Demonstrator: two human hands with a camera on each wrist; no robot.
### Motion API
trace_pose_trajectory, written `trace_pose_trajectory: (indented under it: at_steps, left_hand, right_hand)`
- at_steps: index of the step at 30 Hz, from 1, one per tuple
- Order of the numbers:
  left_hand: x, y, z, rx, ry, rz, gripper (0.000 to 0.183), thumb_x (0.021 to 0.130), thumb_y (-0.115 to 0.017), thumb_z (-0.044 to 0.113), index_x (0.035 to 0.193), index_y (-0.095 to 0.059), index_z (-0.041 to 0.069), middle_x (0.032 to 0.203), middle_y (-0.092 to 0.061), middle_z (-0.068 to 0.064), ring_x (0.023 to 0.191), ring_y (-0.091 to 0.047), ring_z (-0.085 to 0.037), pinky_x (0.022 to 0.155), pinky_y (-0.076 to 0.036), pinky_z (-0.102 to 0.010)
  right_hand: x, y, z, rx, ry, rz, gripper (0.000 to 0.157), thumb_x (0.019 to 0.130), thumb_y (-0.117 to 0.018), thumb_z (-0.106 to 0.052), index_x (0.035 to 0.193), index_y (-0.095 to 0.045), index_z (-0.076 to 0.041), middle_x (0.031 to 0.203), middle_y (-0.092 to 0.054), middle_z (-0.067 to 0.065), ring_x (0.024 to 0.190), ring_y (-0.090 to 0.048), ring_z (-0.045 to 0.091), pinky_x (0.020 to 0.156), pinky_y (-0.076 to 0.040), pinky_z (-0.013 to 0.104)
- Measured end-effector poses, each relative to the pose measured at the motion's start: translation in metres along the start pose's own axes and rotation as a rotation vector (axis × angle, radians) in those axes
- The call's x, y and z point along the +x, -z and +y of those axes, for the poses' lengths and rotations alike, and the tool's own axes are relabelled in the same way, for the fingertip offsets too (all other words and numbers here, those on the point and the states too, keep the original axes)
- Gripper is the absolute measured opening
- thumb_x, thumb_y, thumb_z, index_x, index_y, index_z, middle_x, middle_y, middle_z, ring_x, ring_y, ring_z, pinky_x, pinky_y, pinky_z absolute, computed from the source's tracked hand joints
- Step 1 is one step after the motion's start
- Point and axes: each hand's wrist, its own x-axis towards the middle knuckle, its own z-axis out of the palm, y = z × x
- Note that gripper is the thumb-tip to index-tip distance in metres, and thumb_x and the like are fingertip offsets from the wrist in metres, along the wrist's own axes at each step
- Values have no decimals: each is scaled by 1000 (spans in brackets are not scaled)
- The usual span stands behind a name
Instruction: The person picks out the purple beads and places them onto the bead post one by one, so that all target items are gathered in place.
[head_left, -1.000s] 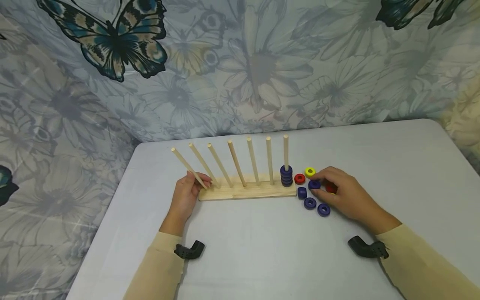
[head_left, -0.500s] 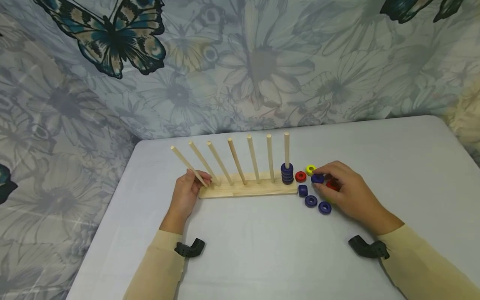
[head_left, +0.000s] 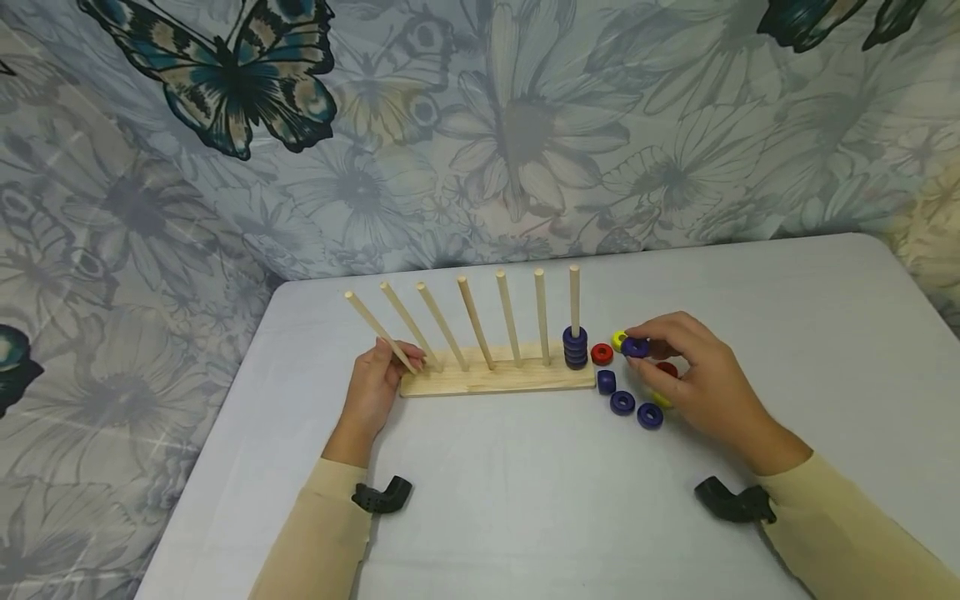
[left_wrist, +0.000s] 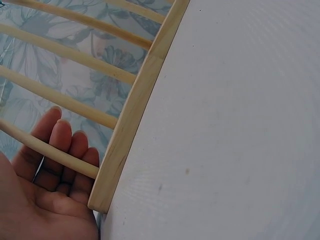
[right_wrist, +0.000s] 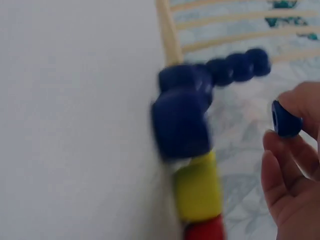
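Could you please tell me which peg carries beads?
The peg at the right end of the base: it bears stacked blue beads, while the other six carry none.

Over the last second the person's right hand (head_left: 703, 382) has risen, bringing the glossy dark-blue ring-shaped bead (head_left: 635, 347) pinched in its fingertips upward, farther from the loose beads nearer the person. That blue bead now covers much of the bright yellow ring-shaped bead (head_left: 618, 339) behind it, which showed almost whole a second ago. Under the lifted thumb, more of a second bright yellow bead (head_left: 662, 400) has come into sight than half a second ago.
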Motion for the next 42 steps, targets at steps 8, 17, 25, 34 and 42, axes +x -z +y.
trace_pose_trajectory:
  at_steps: [8,17,25,34,42]
  left_hand:
    - [0,-1,-1,-14,2,1,87,108,-48,64,104,-68,-20,89,-70,-6,93,-69,-17,89,-54,-28]
    - [-1,-1,1,6,6,-7,95,109,-44,65,109,-59,-30,90,-70,-5,94,-69,-16,89,-53,-28]
    - [1,2,0,8,7,-12,96,106,-47,69,106,-63,-25,90,-70,-6,95,-70,-17,90,-54,-28]
    - [1,2,3,19,3,-32,100,104,-47,71,109,-62,-27,90,-69,-6,94,-69,-17,92,-53,-29]
    - [1,3,3,20,7,-32,99,104,-47,71,109,-63,-26,90,-69,-7,96,-70,-19,93,-54,-31]
  right_hand:
    - [12,9,-24,64,88,51,50,77,-89,19,121,-77,-2,116,-69,3,99,-64,10,87,-51,13]
    - [35,17,-45,132,198,51,42,81,-83,11,121,-76,2,118,-69,10,104,-63,16,93,-51,19]
    - [59,18,-66,163,290,89,29,99,-78,-13,121,-75,5,118,-69,15,104,-63,19,93,-51,21]
    - [81,15,-83,165,333,147,37,104,-74,-29,119,-74,5,115,-69,16,99,-62,24,91,-51,22]
    - [94,11,-87,199,356,152,37,105,-75,-30,119,-76,4,115,-69,17,99,-63,27,90,-52,24]
